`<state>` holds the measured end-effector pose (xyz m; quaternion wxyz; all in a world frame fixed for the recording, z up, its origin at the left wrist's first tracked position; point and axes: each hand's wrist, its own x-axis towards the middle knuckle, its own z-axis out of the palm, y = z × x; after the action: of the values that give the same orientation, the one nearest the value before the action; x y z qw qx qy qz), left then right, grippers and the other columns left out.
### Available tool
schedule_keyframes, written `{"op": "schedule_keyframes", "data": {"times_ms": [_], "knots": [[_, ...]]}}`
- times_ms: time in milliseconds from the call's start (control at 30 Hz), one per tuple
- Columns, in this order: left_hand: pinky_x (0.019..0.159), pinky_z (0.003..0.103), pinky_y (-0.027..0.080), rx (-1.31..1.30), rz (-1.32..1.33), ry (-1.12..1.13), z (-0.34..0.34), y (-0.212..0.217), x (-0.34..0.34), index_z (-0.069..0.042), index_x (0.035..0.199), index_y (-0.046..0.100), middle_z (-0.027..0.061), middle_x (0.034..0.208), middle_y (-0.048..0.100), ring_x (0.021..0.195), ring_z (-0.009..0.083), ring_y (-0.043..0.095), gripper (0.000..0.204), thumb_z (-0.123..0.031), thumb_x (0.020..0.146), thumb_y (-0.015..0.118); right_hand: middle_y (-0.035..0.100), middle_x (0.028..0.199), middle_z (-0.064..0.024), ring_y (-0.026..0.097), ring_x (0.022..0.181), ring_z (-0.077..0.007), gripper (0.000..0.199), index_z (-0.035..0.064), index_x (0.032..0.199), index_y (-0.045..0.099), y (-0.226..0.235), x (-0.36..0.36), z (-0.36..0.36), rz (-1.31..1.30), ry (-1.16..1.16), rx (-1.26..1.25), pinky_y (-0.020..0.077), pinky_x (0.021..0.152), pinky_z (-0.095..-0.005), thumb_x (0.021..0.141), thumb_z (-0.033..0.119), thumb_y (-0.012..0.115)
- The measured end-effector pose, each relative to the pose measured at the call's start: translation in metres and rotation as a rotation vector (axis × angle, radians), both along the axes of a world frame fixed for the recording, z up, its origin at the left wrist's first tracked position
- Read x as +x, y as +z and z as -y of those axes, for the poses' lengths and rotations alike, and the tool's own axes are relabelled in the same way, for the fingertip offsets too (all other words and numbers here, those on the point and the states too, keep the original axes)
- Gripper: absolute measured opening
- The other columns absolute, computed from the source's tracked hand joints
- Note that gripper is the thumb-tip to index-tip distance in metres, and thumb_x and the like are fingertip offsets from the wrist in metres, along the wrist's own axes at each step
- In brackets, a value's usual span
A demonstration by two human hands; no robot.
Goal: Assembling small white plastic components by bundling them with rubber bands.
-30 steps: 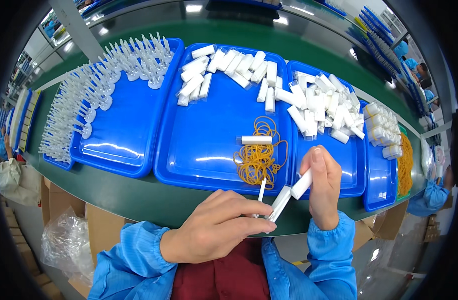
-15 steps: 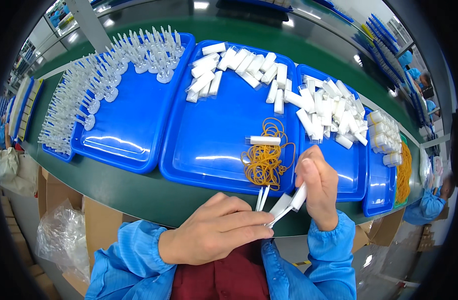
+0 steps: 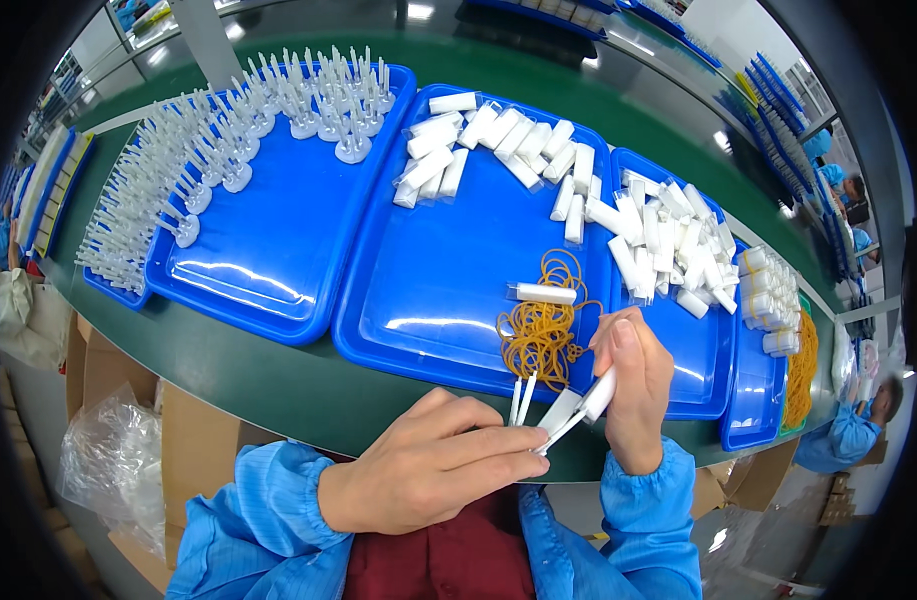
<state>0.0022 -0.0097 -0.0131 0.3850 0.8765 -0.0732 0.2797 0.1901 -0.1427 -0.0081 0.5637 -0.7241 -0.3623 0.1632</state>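
Gripping white tube (image 3: 590, 400) in closed right hand (image 3: 633, 385), above near edge of middle blue tray (image 3: 428, 300). Pinching thin white sticks (image 3: 523, 400) in left hand (image 3: 428, 465), fingers curled. Yellow rubber bands (image 3: 538, 330) just beyond.

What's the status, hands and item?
Left hand pinching thin white sticks. Right hand gripping a white tube against them. Both over the table's near edge, by the rubber bands on the middle blue tray. Nothing in the way.

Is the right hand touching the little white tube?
Touching. The head view shows the right hand wrapped around the white tube, thumb and fingers pressed on it, while the left hand pinches its clear sleeve.
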Motion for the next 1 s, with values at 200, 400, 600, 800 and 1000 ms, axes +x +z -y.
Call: {"op": "schedule_keyframes", "data": {"times_ms": [200, 400, 600, 800, 1000], "knots": [[0.068, 0.028, 0.041, 0.053, 0.019, 0.049, 0.002, 0.002, -0.002, -0.012, 0.107, 0.075, 0.0031, 0.117, 0.072, 0.082, 0.0172, 0.062, 0.033, -0.006, 0.075, 0.076, 0.052, 0.077, -0.0078, 0.049, 0.079, -0.0219, 0.033, 0.0035, 0.07, 0.055, 0.0, 0.0, 0.0, 0.234, -0.024, -0.019, 0.0422, 0.088, -0.0391, 0.101, 0.013, 0.047], [0.077, 0.033, 0.052, -0.207, 0.125, 0.163, 0.007, -0.022, -0.003, -0.006, 0.108, 0.069, 0.0116, 0.116, 0.068, 0.093, 0.0257, 0.068, 0.032, -0.007, 0.078, 0.079, 0.056, 0.075, -0.0069, 0.056, 0.085, -0.0277, 0.022, 0.0066, 0.075, 0.058, -0.006, -0.037, -0.013, 0.363, 0.079, 0.207, 0.0391, 0.101, -0.0479, 0.096, 0.01, 0.051], [0.068, 0.033, 0.055, -0.186, 0.167, 0.33, -0.008, -0.018, -0.005, -0.005, 0.1, 0.068, 0.0096, 0.097, 0.071, 0.082, 0.0249, 0.07, 0.033, 0.0, 0.072, 0.084, 0.063, 0.104, -0.0106, 0.055, 0.105, -0.0314, 0.016, 0.0029, 0.105, 0.068, 0.016, -0.003, -0.039, 0.693, 0.188, -0.067, 0.0395, 0.098, -0.0436, 0.092, 0.008, 0.06], [0.07, 0.033, 0.051, -0.096, 0.131, 0.382, -0.02, -0.025, -0.009, -0.006, 0.099, 0.069, 0.0082, 0.097, 0.069, 0.081, 0.0238, 0.067, 0.033, 0.007, 0.071, 0.081, 0.063, 0.121, -0.0102, 0.056, 0.117, -0.03, 0.033, 0.0027, 0.112, 0.068, -0.008, 0.022, -0.047, 1.093, 0.252, -0.383, 0.0422, 0.1, -0.0435, 0.08, 0.009, 0.072], [0.071, 0.032, 0.048, 0.018, 0.112, 0.295, -0.021, -0.019, -0.015, -0.008, 0.102, 0.074, 0.0049, 0.1, 0.069, 0.084, 0.0217, 0.065, 0.034, 0.002, 0.07, 0.078, 0.067, 0.101, -0.0087, 0.064, 0.093, -0.023, 0.042, 0.0017, 0.117, 0.061, 0.02, 0.02, -0.029, 0.473, 0.018, -0.006, 0.0508, 0.083, -0.0341, 0.078, 0.001, 0.078]]}}
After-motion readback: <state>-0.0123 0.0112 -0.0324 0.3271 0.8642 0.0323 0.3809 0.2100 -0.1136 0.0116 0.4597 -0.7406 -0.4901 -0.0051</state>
